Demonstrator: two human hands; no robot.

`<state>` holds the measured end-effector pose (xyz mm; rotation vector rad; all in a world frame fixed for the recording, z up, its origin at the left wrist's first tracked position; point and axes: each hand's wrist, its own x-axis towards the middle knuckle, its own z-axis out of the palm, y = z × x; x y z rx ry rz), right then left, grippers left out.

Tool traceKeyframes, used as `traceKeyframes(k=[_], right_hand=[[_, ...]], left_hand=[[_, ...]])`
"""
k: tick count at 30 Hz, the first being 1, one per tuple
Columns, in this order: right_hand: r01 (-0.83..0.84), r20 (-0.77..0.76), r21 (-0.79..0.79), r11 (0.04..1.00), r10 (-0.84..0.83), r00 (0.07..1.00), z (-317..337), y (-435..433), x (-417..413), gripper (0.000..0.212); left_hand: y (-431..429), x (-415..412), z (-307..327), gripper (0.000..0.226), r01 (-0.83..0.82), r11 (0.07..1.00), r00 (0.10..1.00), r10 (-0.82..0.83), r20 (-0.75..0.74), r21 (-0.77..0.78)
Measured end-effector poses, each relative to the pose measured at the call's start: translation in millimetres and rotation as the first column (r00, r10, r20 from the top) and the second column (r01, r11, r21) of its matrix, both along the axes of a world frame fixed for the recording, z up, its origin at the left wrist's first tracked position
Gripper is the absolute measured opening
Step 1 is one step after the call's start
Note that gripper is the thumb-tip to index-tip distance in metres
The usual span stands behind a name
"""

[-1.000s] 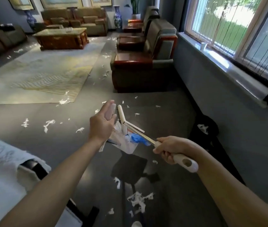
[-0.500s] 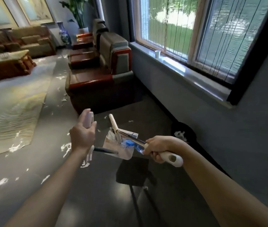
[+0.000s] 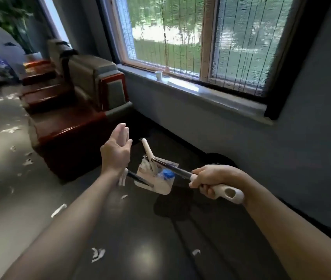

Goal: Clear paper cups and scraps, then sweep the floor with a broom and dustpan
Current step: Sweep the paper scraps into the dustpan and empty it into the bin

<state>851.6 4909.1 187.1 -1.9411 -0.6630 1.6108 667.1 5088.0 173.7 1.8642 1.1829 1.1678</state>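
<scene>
Now gripping the white handle (image 3: pixel 228 191) with the right hand (image 3: pixel 211 178), clasping probably the broom grip (image 3: pixel 122 132) with the left hand (image 3: pixel 115 153). Holding the dustpan (image 3: pixel 160 186) of scraps (image 3: pixel 146 165) between both, above the floor (image 3: pixel 140 229). Light, stiff plastic; best held by handles, kept level.

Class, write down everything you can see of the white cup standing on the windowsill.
The paper cup is small, white and plain, narrowing slightly toward its base. It stands upright, mouth up, on the grey windowsill, close to the wooden window frame and just left of a bright sunlit patch. Only the sill touches it. It is too far off to show whether anything is inside.
</scene>
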Motion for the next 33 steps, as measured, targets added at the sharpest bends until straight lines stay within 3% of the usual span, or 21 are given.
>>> traceKeyframes(k=[3, 8, 14, 18, 21, 27, 33], right_hand=[[0.165, -0.067, 0.040, 0.985, -0.162, 0.985, -11.1, 9.9, -55.0, 0.027], [0.396, -0.151, 0.055, 0.916, -0.385, 0.911, -7.7, 12.5, -146.9, 0.013], [0.457, -0.005, 0.053, 0.888, -0.458, 0.889, -11.4, 7.6, -219.3, 0.051], [0.411, 0.067, 0.046, 0.910, -0.414, 0.908, -29.7, -3.9, -258.6, 0.053], [0.459, 0.054, 0.051, 0.887, -0.462, 0.885, -38.8, -0.7, -289.0, 0.071], [0.493, 0.101, 0.076, 0.867, -0.498, 0.861, -39.1, 31.6, -305.3, 0.078], [0.600, 0.120, 0.137, 0.788, -0.614, 0.780, -37.9, 104.8, -263.6, 0.080]], left_hand=[[33.9, -20.8, -2.0, 0.050, 0.166, 0.986, 0.984, -0.164, -0.065, 0.019], [68.2, -55.5, 14.1, 0.049, 0.345, 0.937, 0.936, -0.340, -0.093, 0.049], [80.0, -91.4, 12.7, 0.047, 0.438, 0.899, 0.898, -0.437, -0.046, 0.014], [88.1, -108.8, 9.5, 0.047, 0.449, 0.894, 0.893, -0.448, -0.037, 0.001], [105.4, -115.4, 13.7, 0.047, 0.494, 0.870, 0.867, -0.491, -0.086, 0.006], [142.7, -110.7, 22.6, 0.045, 0.584, 0.810, 0.812, -0.581, -0.055, 0.057], [225.0, -47.1, 34.7, 0.038, 0.658, 0.731, 0.748, -0.662, -0.045, 0.181]])
